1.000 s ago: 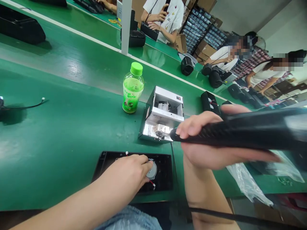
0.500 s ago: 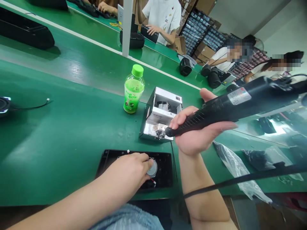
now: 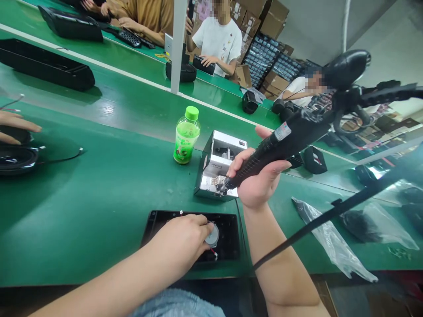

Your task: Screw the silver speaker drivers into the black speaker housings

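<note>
Closest to the table edge, the person's left hand (image 3: 180, 240) lies over a black panel (image 3: 228, 246) that sits flat on the green bench (image 3: 99, 193). Its fingers are bent and bunched on the left rim of a small silver disc (image 3: 212, 237) set in the panel. The fingertips grip the disc, and a thin red wire shows just below it.

A little further in, the right hand (image 3: 256, 180) is clenched around the grip of a black electric screwdriver (image 3: 280, 138), thumb on top. The tool slants down to the left, and its tip is at the front opening of a silver box (image 3: 220, 165) just beyond the panel. Its cable (image 3: 313, 226) trails off right over a clear plastic bag (image 3: 330, 240).

A green bottle (image 3: 186, 136) stands upright just left of the box. At the far left edge, another person's hand (image 3: 16, 125) rests by a round black speaker (image 3: 16, 158). Across the bench, other people sit at work.
</note>
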A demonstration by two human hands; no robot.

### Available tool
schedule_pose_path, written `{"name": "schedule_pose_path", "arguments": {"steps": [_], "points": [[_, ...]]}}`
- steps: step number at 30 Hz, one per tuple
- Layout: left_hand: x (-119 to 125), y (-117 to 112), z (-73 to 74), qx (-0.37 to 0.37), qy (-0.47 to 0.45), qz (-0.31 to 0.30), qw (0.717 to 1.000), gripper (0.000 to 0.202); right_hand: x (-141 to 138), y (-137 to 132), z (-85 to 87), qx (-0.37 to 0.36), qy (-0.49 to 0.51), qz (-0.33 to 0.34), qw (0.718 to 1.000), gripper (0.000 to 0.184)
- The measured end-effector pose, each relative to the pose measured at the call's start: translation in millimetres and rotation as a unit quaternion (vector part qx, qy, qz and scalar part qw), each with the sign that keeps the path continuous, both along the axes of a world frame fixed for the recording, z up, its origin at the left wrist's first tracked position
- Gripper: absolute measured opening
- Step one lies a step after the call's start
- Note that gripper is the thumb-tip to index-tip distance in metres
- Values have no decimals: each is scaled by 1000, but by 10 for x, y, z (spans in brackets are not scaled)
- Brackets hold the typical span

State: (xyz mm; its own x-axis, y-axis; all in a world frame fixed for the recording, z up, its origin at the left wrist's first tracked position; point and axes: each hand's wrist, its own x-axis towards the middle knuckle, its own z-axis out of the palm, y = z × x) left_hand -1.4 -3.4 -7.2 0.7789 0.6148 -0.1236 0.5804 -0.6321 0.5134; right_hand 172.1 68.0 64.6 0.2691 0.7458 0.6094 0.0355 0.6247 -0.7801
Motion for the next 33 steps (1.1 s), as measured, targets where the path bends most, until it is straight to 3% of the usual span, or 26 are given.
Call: {"name": "schedule_pose_path", "arguments": {"steps": [9, 14, 18, 22, 26, 33], "points": [[-12, 0, 36, 0, -1, 8, 1000, 25, 27, -171, -61, -63, 44, 17, 997, 73], [-16, -1, 50, -8, -2, 4, 1000, 25, 187, -590, 117, -18, 98, -2, 995, 81], [-20, 13, 23, -5, -22, 4, 1000, 25, 312, -1022, 212, -63, 116, 40, 990, 66], [-24, 30, -33, 18, -85, 2, 996, 20, 337, -1269, 52, -99, 114, 53, 987, 59], [-21, 35, -52, 35, -72, -4, 997, 23, 314, -1301, -111, -102, 122, 45, 986, 61], [-2, 30, -34, 56, -42, -6, 998, 23, 275, -1286, -129, -136, 118, 16, 984, 60]]}}
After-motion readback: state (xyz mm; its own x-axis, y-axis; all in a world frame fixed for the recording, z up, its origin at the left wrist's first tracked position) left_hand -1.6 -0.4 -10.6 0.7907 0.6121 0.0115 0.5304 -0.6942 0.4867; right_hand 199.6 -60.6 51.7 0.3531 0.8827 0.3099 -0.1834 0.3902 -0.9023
